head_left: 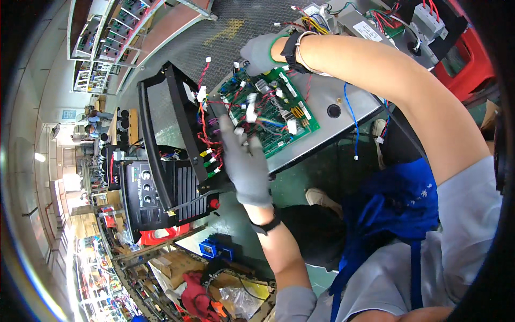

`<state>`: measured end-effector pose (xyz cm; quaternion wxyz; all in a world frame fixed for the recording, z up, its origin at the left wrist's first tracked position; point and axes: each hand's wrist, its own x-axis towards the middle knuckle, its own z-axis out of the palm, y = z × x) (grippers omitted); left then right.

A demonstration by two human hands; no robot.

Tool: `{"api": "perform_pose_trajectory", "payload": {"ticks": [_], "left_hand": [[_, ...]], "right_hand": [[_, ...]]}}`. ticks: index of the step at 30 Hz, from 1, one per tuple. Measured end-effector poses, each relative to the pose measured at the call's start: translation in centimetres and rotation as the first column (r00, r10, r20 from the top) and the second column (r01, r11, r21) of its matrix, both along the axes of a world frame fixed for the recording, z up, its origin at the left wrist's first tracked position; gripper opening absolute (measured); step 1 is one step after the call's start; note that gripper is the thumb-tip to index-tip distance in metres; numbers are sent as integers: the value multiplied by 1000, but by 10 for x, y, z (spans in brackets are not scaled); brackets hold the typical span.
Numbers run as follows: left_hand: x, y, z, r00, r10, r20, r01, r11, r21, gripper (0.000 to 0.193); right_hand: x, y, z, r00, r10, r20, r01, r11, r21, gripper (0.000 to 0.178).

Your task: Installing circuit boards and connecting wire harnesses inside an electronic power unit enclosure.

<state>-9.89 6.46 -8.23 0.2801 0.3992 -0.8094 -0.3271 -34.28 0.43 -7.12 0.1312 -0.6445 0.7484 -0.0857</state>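
A green circuit board (287, 140) with many parts and wires lies on a grey metal panel (316, 110). My left hand (245, 169), in a grey glove, reaches over the board's near-left edge beside a black frame (188, 129). Its index finger and thumb are stretched apart near white plugs. A white connector (251, 107), blurred, sits above the board just beyond those fingers. My right hand (263, 53), also gloved, bends down at the board's far corner with its fingers curled. What they grip, if anything, is hidden. Red wires (206, 134) with white plugs run along the frame.
A black machine front with knobs (144, 185) stands at left. Another opened unit with wires (365, 27) lies at upper right, near a red stool (469, 67). A blue wire (354, 123) hangs off the panel. Shelves of boards (115, 32) stand at upper left; a cluttered bench (182, 268) lies below.
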Motion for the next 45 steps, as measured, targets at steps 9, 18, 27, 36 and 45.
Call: {"api": "perform_pose_trajectory", "payload": {"ticks": [9, 18, 27, 36, 45], "left_hand": [[35, 72, -18, 994, 97, -54, -40, 767, 640, 45], [26, 49, -59, 727, 525, -443, 157, 501, 851, 25], [21, 44, -64, 672, 586, -453, 123, 515, 849, 20], [23, 45, -67, 721, 533, -443, 125, 529, 840, 27], [27, 46, -54, 742, 546, -389, 133, 448, 884, 30]], "right_hand": [[-3, -6, -2, 998, 30, -53, -30, 999, -11, 44], [4, -6, -1, 999, 10, -42, -10, 1000, 14, 44], [4, -7, -3, 999, 29, -27, -31, 998, -62, 43], [2, 4, -7, 999, 17, 28, -13, 993, -117, 43], [8, 11, -2, 999, -8, 42, 15, 986, -168, 42]]}}
